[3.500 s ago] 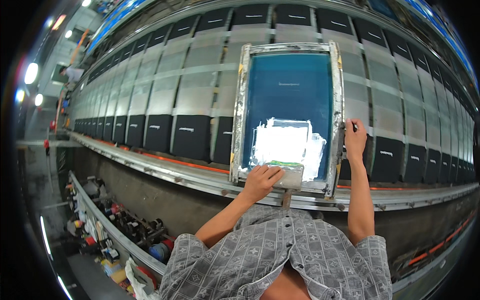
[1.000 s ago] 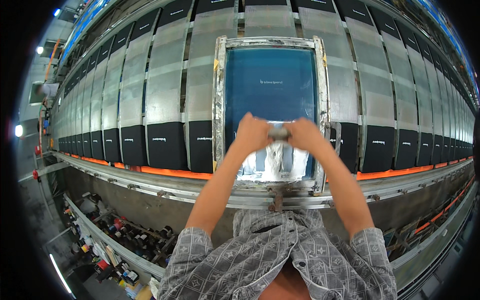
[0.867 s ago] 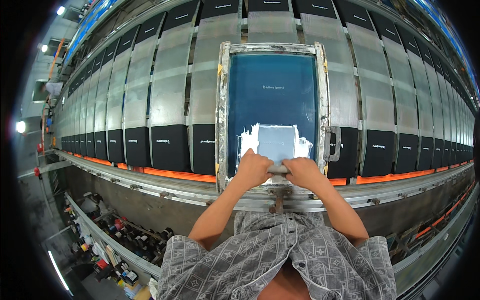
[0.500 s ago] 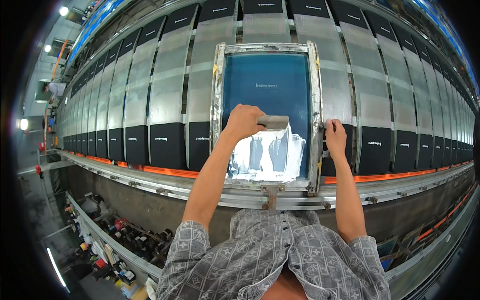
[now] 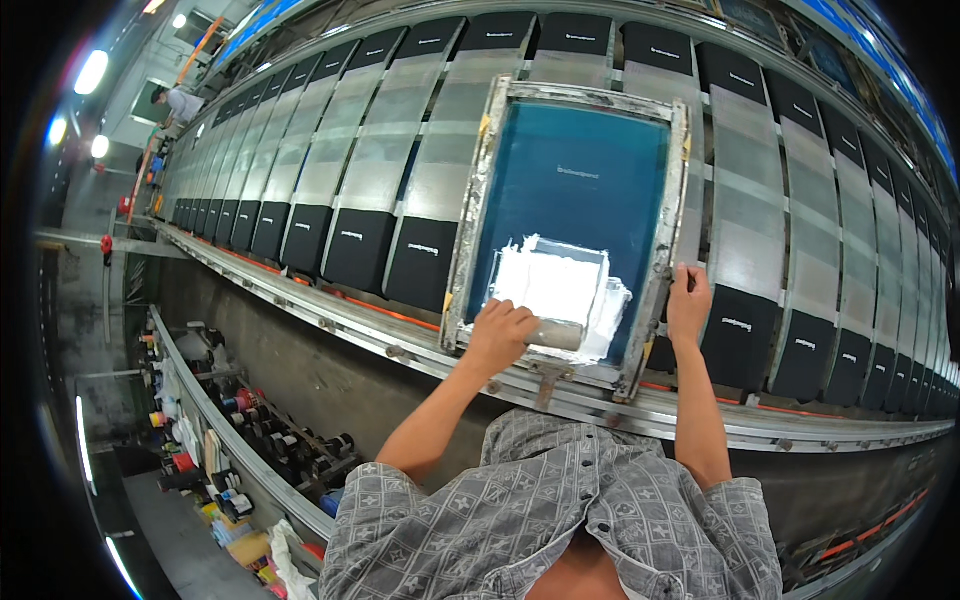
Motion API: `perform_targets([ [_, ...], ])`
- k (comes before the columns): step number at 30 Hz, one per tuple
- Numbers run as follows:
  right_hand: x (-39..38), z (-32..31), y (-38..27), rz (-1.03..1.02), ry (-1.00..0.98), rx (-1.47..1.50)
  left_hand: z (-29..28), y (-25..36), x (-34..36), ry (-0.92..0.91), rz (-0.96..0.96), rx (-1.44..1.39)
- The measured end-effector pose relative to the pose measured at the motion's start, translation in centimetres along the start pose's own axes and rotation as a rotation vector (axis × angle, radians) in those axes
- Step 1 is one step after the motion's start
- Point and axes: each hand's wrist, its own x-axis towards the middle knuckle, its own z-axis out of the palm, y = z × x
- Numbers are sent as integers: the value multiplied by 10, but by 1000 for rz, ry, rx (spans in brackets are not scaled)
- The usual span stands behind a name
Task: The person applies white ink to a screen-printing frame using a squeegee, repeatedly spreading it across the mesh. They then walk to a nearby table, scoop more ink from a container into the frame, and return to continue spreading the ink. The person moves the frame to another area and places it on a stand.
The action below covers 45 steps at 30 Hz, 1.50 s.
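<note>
A screen-printing frame (image 5: 477, 195) with worn metal sides and blue mesh (image 5: 570, 205) lies before me, turned slightly clockwise. White ink (image 5: 560, 275) is smeared thickly over the near half of the mesh; small pale lettering shows farther up. My left hand (image 5: 503, 333) is wrapped round the end of a grey squeegee (image 5: 556, 334), which rests in the ink near the frame's near end. At the frame's right side, my right hand (image 5: 690, 297) is closed, its fingertips against the side rail. What lies under the frame is mostly hidden.
Long pallets bearing black fabric pieces (image 5: 742, 335) line both sides of the frame. A metal rail (image 5: 395, 352) runs along the near edge. Behind it at lower left, a rack holds several containers (image 5: 240, 400). Another person (image 5: 183, 105) stands at the far left.
My left hand has drawn the squeegee toward me, from the middle of the mesh to its near end. White ink now covers the strip between. The view has tilted; my right hand stays at the frame's side.
</note>
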Motion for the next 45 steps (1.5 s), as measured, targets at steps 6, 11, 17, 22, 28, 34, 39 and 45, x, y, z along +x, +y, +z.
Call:
perform_targets([
  [6, -28, 59, -27, 75, -6, -28, -14, -72, -10, -41, -10, -86],
  [11, -22, 66, -24, 154, -41, -222, -3, -87, -8, -253, 24, -103],
  [17, -8, 81, -85, -254, -340, -484, -23, -130, 86, -352, 64, -103],
  [22, 20, 149, -146, -344, -929, -680, -14, -157, 162, -383, 17, -97],
  [28, 2, 158, -133, -468, -957, -905, 1, -150, 140, -341, 57, -60],
  [34, -103, 108, -115, -492, -1072, -767, -6, -102, 31, -478, 70, -107],
  [39, -28, 136, -130, -538, -977, -857, -23, -129, 114, -419, 111, 8],
  [45, 9, 153, -133, -444, -919, -828, -7, -144, 148, -369, 43, -50],
])
